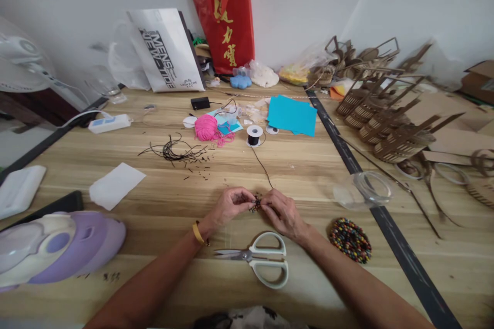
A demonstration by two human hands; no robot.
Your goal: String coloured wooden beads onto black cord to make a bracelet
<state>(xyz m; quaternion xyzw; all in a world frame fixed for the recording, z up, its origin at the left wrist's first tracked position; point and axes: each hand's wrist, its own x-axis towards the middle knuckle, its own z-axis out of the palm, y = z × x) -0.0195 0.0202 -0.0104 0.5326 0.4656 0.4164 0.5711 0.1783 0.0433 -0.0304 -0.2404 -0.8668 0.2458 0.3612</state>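
Observation:
A small cluster of dark beads is pinched between my two hands above the table. My left hand grips its left side with thumb and fingers. On the other side, my right hand pinches at the beads and the cord beside them. A thin black cord runs from my right hand up to a white spool wound with black. White-handled scissors lie just below my hands, blades pointing left. To the right of my right forearm rests a coil of multicoloured beads. Exact finger contact is too small to make out.
Black cord pieces, pink yarn and blue sheets lie beyond my hands. White paper and a purple-and-white appliance are at left. Woven baskets and a clear plastic container occupy the right.

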